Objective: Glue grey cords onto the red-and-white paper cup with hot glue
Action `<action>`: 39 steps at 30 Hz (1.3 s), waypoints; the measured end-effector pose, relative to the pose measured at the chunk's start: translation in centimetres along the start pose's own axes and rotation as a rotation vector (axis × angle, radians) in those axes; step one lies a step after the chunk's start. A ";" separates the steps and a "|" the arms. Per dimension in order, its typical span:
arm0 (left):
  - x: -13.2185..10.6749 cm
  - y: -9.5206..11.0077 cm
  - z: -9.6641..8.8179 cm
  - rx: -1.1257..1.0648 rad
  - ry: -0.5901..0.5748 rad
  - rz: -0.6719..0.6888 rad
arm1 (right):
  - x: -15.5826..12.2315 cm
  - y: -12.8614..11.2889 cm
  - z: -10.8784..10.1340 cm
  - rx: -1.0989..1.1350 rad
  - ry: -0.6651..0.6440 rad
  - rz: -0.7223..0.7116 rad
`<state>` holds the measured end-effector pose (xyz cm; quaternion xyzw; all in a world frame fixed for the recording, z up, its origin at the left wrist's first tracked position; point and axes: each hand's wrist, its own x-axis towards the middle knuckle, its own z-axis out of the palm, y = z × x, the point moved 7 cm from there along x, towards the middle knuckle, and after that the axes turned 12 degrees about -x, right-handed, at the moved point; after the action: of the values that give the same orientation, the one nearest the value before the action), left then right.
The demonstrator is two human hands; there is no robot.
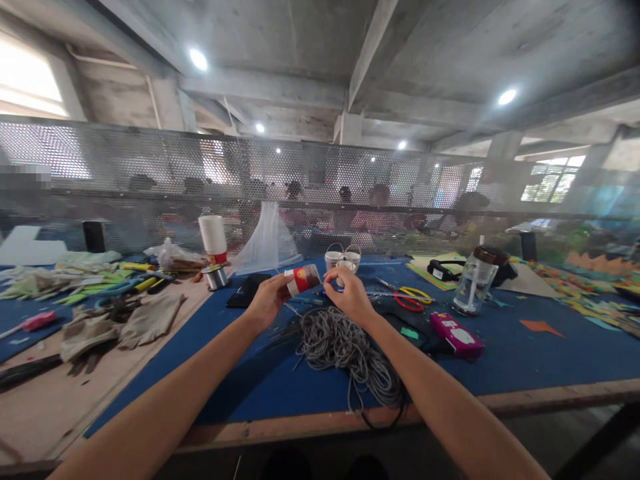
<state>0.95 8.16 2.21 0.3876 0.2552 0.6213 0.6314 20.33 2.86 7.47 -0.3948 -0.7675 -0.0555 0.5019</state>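
Note:
My left hand (267,299) is closed around a paper cup (303,279) with a red and white print, held on its side above the blue mat. At the cup's open end my right hand (350,293) has its fingers curled and touches the rim. A heap of grey cord (345,350) lies just below both hands and trails toward the table's front edge. Two small white cups with wire handles (343,259) stand just behind my right hand.
A blue mat (525,360) covers the table. On it lie red and yellow scissors (410,298), a pink case (456,334), a clear jar (473,283), a black phone (244,291), a cup stack (213,238), a wire spool (217,276) and cloth gloves (120,323). People sit behind a perforated screen (150,167).

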 end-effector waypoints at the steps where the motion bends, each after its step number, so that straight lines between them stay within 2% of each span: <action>1: 0.1 0.1 -0.2 -0.011 0.018 0.005 | -0.1 0.1 0.1 -0.020 -0.021 0.011; 5: 0.2 0.3 -0.7 -0.023 0.054 0.020 | -0.3 1.4 0.7 -0.144 -0.095 0.101; 11: 0.5 0.2 -1.0 -0.021 0.039 0.032 | -0.8 5.2 0.2 -0.478 -0.154 0.330; 17: 0.6 0.2 -1.1 -0.042 0.048 0.035 | -2.5 8.6 0.9 -0.682 -0.503 0.480; 24: 0.3 0.2 -0.7 -0.034 0.028 0.030 | -3.5 10.4 2.3 -0.612 -0.726 0.554; 26: 0.3 0.1 -0.6 -0.032 0.019 0.030 | -3.5 10.5 2.5 -0.603 -0.710 0.557; 29: 0.2 0.1 -0.6 -0.030 0.016 0.033 | -3.5 10.9 2.3 -0.543 -0.599 0.631; 32: 0.2 0.2 -0.6 -0.026 0.011 0.042 | -3.5 11.3 2.1 -0.433 -0.508 0.699; 39: 0.1 0.4 -0.5 -0.022 0.040 0.045 | -2.8 11.5 2.5 -0.112 -0.286 0.739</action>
<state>0.30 8.36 2.23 0.3736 0.2524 0.6457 0.6163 26.68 10.39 0.43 -0.6748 -0.6318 0.1425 0.3538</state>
